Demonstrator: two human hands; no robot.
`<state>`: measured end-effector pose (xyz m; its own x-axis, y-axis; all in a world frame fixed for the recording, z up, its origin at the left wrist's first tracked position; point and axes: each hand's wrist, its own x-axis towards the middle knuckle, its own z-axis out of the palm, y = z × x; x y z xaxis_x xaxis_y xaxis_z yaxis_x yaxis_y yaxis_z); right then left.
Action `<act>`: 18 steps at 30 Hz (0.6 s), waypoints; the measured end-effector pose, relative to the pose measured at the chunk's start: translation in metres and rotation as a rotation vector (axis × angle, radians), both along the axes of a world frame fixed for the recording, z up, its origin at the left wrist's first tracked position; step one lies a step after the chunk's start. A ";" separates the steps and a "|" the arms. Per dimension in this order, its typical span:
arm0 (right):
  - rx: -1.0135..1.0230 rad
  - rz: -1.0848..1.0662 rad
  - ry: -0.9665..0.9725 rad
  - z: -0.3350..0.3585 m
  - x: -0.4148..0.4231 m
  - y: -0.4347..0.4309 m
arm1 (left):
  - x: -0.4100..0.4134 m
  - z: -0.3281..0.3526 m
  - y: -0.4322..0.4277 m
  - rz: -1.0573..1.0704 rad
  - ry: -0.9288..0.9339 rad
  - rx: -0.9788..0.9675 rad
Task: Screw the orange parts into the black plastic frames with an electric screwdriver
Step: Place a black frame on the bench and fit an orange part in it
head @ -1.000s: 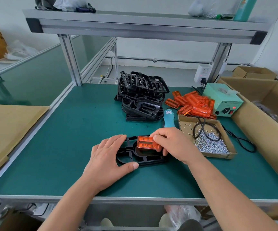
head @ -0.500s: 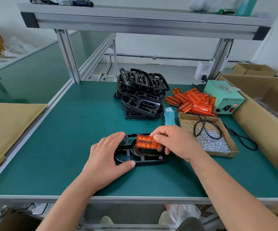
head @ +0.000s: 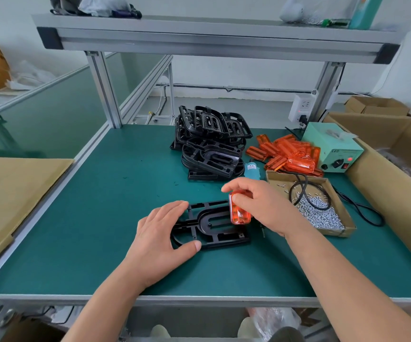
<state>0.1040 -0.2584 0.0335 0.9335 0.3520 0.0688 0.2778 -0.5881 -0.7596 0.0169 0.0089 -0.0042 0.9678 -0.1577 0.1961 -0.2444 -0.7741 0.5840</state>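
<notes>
A black plastic frame (head: 214,225) lies flat on the green mat near the table's front. My left hand (head: 160,240) holds its left end, thumb against the near edge and fingers over the far edge. My right hand (head: 263,208) pinches an orange part (head: 239,213), turned on end and lifted just above the frame's right end. The electric screwdriver (head: 252,170) with its teal body lies behind my right hand, mostly hidden by it.
A heap of black frames (head: 211,141) and a pile of orange parts (head: 288,156) sit at the back. A cardboard tray of screws (head: 322,213) with a black cable, a green power box (head: 332,146) and a large cardboard box (head: 396,169) stand to the right.
My right hand has lifted the orange part off the frame's middle, turned it on end and moved it toward the frame's right end. My left hand still holds the frame.
</notes>
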 end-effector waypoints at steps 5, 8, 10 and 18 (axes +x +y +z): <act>-0.039 0.140 -0.007 0.006 0.012 0.005 | 0.001 -0.001 0.000 0.005 0.003 0.011; -0.102 0.296 -0.030 0.006 0.015 0.017 | 0.002 -0.001 0.000 0.006 0.010 0.023; -0.148 0.412 -0.061 0.003 0.015 0.028 | 0.002 -0.001 0.000 0.006 0.014 0.023; -0.097 0.488 -0.181 -0.006 0.015 0.038 | 0.002 0.001 0.000 0.006 0.024 0.015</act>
<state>0.1185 -0.2203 0.0271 0.6358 0.7553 0.1593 0.6584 -0.4229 -0.6227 0.0192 0.0088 -0.0031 0.9730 -0.1550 0.1709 -0.2264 -0.7838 0.5782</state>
